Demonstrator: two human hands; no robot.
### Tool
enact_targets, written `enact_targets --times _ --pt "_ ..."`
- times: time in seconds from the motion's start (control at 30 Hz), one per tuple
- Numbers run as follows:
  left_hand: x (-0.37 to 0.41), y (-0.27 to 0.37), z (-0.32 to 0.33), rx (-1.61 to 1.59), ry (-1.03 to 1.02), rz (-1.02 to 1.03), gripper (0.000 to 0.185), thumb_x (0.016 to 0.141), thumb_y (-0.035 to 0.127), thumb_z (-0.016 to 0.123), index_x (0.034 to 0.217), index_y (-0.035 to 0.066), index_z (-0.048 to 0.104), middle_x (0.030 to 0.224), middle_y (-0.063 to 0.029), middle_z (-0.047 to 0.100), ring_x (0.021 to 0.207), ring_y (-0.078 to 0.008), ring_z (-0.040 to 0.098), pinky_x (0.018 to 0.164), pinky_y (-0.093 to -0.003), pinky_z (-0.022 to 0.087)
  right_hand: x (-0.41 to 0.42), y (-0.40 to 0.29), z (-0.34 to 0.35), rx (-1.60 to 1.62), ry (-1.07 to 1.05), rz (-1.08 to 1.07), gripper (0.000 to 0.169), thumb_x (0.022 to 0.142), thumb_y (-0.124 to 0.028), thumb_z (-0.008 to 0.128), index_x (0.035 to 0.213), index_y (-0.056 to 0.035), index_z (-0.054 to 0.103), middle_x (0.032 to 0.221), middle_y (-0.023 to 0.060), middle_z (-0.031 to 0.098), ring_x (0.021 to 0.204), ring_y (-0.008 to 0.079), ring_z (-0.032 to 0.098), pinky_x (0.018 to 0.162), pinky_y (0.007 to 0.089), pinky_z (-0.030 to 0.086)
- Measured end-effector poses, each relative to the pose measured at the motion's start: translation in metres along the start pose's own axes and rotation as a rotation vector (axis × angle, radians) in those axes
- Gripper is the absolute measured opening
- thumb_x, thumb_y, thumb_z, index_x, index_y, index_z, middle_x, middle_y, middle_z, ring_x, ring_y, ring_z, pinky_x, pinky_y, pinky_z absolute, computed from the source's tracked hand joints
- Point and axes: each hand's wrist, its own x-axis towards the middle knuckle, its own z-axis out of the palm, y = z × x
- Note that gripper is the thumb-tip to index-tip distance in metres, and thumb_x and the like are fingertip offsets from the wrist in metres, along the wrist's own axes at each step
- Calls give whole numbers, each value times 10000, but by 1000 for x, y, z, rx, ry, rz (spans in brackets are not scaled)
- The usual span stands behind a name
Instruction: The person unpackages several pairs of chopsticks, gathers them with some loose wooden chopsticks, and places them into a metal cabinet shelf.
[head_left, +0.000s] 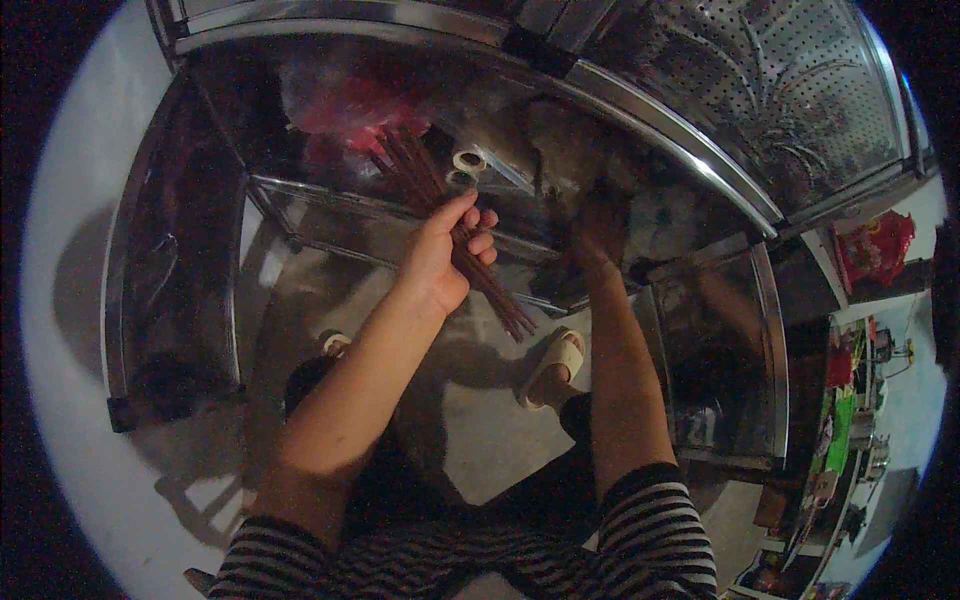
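My left hand is closed around a bundle of dark reddish-brown chopsticks, which slant from upper left to lower right. Reaching into the dim inside of a metal cabinet, my right hand lies in shadow beside a brownish, blurred bag-like thing; whether it grips anything is unclear. Past the upper ends of the chopsticks lies a red and clear plastic bag. A pale roll of tape sits just beyond my left fingertips, near a light, flat strip.
The cabinet's shiny metal edge curves above my right hand. Its open doors stand at left and right. A perforated metal panel is at upper right. Crowded shelves and a red bag are farther right.
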Motion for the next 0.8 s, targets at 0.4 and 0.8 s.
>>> enact_targets --times 0.4,0.8 --pt "2 5 -2 -25 -4 -1 236 780 217 563 614 87 455 718 -85 531 461 -101 391 454 -237 333 -34 23 -4 1219 -43 342 394 735 -324 585 967 -8 542 956 143 548 833 246 525 691 350 436" --pt "-6 27 -9 -64 -31 33 241 752 218 601 611 99 446 715 -70 524 469 -106 387 481 -253 321 37 2 -94 977 430 561 357 785 -300 553 901 35 517 778 127 571 709 204 523 665 311 414"
